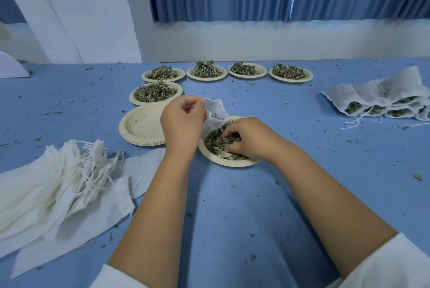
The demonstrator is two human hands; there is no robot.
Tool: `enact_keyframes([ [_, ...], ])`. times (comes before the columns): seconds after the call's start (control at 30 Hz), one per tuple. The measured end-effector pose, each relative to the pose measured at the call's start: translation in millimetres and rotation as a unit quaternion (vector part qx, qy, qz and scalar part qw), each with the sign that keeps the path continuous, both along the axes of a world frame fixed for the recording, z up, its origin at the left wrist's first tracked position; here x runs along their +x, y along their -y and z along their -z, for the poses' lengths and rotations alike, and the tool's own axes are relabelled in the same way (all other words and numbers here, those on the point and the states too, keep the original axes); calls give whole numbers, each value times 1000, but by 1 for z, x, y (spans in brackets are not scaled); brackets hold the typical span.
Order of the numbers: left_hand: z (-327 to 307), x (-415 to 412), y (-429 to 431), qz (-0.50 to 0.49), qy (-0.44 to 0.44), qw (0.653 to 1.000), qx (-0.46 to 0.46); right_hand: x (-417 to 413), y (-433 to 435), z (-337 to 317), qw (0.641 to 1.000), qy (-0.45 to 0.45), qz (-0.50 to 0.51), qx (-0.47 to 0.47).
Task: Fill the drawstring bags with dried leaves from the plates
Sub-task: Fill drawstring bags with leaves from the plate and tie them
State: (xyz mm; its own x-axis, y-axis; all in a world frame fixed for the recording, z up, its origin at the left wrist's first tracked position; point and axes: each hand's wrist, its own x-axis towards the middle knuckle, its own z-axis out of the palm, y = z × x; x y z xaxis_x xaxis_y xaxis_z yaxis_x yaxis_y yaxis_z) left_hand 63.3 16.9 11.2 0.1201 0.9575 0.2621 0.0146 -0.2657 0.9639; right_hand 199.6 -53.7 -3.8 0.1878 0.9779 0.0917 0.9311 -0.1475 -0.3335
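- Head view: the round beige paper plate (232,164) nearest the person lies on a blue cloth-covered table (232,229) strewn with leaf crumbs
- The right hand (246,140) is down in this plate, fingers curled into the dried green leaves (215,144) and gathering a pinch of them
- The left hand (182,122) hovers over the plate's far left edge, thumb and fingers pinching the rim of a small white cloth drawstring bag (216,113); the bag hangs with its lower end touching the leaves
- Just left of the plate sits a stack of matching beige plates (139,128), the top one bearing only a few crumbs
- Beyond that stack, a heaped plate of leaves (155,94); further behind, a row of four heaped plates (207,71)
- Near left of the plate, a pile of flat white bags (58,185) with loose strings
- Well to the plate's right, a cluster of filled white bags (377,101) lying on their sides, leaves showing at their mouths
- White sleeves (381,269) cover both upper arms
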Motion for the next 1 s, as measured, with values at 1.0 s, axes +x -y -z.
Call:
enact_keyframes([
  [1.0,0,5,8,38,-72,996,28,10,9,-38,740,-638,65,202],
])
